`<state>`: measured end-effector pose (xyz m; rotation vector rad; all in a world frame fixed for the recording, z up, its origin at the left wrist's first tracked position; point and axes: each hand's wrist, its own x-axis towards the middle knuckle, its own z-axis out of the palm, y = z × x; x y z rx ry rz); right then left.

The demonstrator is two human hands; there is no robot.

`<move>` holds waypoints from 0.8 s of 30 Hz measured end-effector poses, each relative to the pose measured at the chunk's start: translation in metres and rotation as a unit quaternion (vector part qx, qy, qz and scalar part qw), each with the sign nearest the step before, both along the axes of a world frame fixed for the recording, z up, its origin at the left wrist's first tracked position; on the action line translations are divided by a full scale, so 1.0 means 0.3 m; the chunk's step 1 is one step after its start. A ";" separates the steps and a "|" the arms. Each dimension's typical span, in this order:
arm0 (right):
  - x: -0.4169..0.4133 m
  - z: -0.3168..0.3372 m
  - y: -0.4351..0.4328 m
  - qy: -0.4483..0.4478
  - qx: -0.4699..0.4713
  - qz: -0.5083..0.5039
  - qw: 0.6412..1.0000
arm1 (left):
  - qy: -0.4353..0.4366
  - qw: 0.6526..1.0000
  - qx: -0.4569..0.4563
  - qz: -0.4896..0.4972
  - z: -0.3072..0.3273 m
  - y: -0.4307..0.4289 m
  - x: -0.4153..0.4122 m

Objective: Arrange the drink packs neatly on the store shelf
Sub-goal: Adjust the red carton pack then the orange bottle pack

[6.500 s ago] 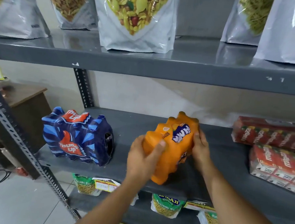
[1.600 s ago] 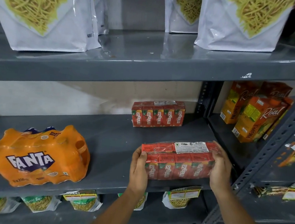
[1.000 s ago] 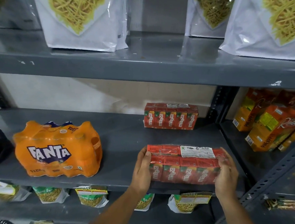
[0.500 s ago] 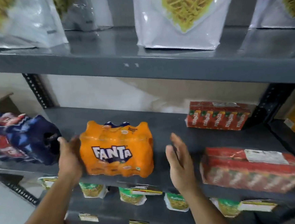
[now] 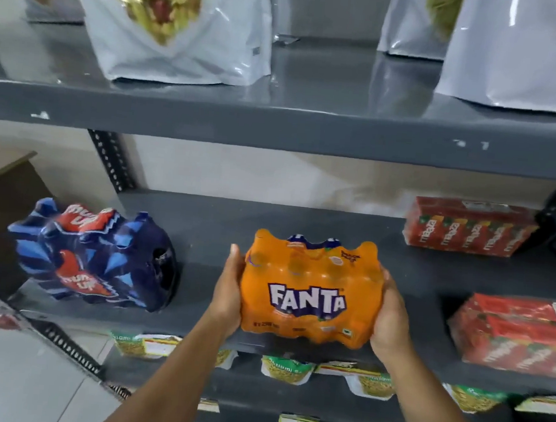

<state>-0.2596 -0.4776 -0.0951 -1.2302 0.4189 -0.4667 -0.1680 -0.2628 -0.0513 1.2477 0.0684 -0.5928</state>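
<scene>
An orange Fanta pack (image 5: 310, 290) stands at the front middle of the grey middle shelf (image 5: 302, 219), label facing me. My left hand (image 5: 228, 293) presses its left side and my right hand (image 5: 391, 319) its right side, so both hands grip it. A blue Thums Up pack (image 5: 93, 256) lies at the shelf's left end. A red Maaza carton pack (image 5: 468, 226) sits at the back right. A second red Maaza pack (image 5: 513, 336) rests at the front right edge.
White snack bags (image 5: 184, 27) stand on the upper shelf (image 5: 276, 124) close overhead. Small snack packets (image 5: 287, 368) line the shelf below. A slotted upright (image 5: 111, 161) rises at the back left, and a brown table (image 5: 1, 195) stands beyond the rack's left end.
My right hand, which was open and apart from the Fanta pack, has closed on its right side. Both hands now hold it, and my view has shifted left.
</scene>
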 end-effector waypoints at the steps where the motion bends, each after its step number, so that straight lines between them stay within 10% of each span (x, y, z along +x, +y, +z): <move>1: -0.003 -0.001 -0.004 0.002 -0.009 0.009 1.000 | -0.012 1.000 0.018 0.014 0.009 0.012 -0.009; 5: -0.022 0.109 -0.013 -0.045 -0.147 -0.082 0.985 | -0.195 0.967 0.109 0.122 0.022 0.137 -0.068; 9: 0.002 0.327 0.148 -0.174 -0.349 -0.148 0.909 | -0.458 0.824 0.195 0.270 0.093 0.437 -0.051; 11: 0.017 0.399 0.326 -0.207 -0.377 -0.080 0.899 | -0.449 0.791 0.172 0.379 0.119 0.618 0.014; 17: 0.303 0.280 0.812 -0.117 -0.295 0.168 0.933 | -0.228 0.889 0.195 0.345 0.036 0.938 0.317; 21: 0.488 0.158 0.995 -0.044 -0.103 0.160 0.981 | -0.070 0.960 0.010 0.270 0.055 0.984 0.449; 24: 0.522 0.108 1.038 -0.058 -0.001 0.115 0.992 | -0.024 0.983 0.033 0.179 0.032 0.999 0.469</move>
